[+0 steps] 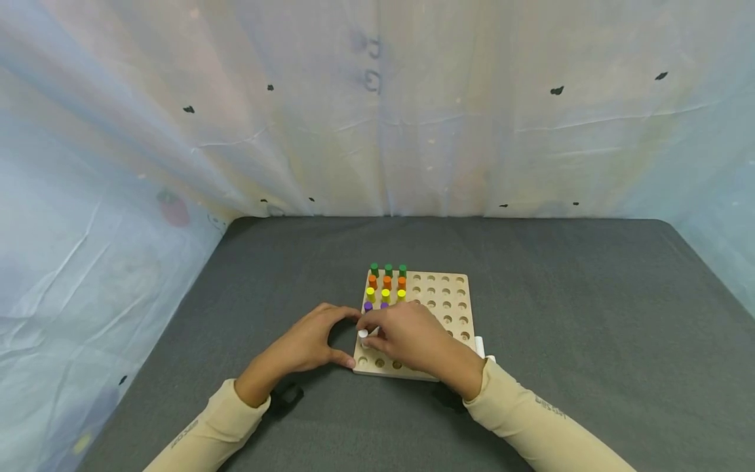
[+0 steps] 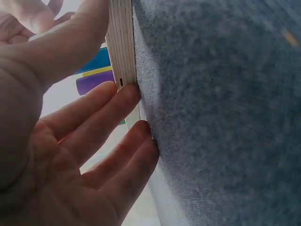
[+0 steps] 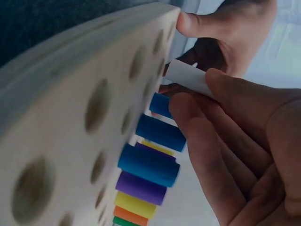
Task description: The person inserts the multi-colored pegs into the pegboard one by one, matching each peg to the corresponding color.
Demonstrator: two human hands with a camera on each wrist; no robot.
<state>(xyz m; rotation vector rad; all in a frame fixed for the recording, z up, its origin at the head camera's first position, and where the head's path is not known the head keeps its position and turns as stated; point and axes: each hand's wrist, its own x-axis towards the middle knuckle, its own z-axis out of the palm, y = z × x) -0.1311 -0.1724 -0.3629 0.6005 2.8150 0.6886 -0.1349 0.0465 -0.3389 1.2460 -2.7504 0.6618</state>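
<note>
A light wooden pegboard (image 1: pixel 371 371) with rows of round holes lies on the table. My right hand (image 1: pixel 407 334) pinches a white peg (image 3: pixel 188 77) between thumb and fingertips, over the board's left side near its front. My left hand (image 1: pixel 307 337) rests along the left edge, thumb at the front corner, straight fingers against the side (image 2: pixel 124 52). Short rows of green pegs (image 1: pixel 388 269), orange pegs (image 1: pixel 387 282), yellow pegs (image 1: pixel 385 296) and purple pegs (image 1: pixel 368 306) stand in the left columns. Blue pegs (image 3: pixel 148 165) stand close to the white one; my right hand hides them in the head view.
Beside the board's right edge lie white pegs (image 1: pixel 480 346), partly hidden by the right forearm. Holes without pegs (image 1: pixel 446 305) fill the board's right part. A dark grey cloth (image 1: pixel 590 314) covers the table, and pale sheets (image 1: pixel 436 151) hang behind and at the sides.
</note>
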